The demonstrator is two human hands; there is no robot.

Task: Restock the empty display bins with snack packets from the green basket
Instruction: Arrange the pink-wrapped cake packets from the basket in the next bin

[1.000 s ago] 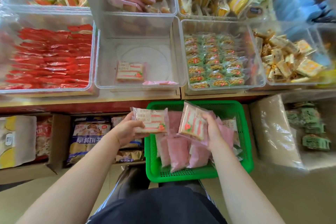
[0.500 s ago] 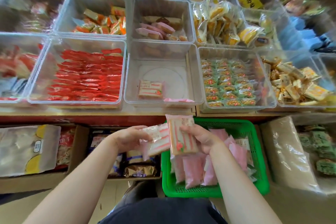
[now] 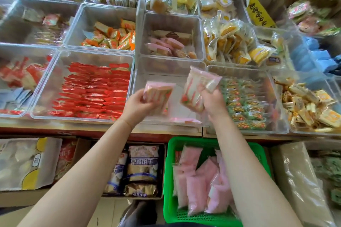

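My left hand [image 3: 137, 106] grips a pink-and-white striped snack packet [image 3: 159, 96] over the nearly bare clear bin [image 3: 153, 77] in the front row. Beside it, my right hand [image 3: 214, 104] holds a second packet of the same kind [image 3: 198, 86], tilted, above that bin's right side. Another pink packet [image 3: 181, 120] lies flat at the bin's near edge. The green basket [image 3: 169, 180] sits low on the floor at my right, with several pink packets [image 3: 199, 186] in it.
Clear bins surround the target: red packets [image 3: 92, 90] to the left, green packets [image 3: 243, 101] to the right, pink cakes [image 3: 166, 44] behind. A wooden shelf edge [image 3: 73, 127] runs in front. Cardboard boxes of biscuit bags [image 3: 142, 166] stand below.
Both hands rose from the basket up and forward to the nearly bare bin, each carrying its packet. The view tilted up, showing more back-row bins.
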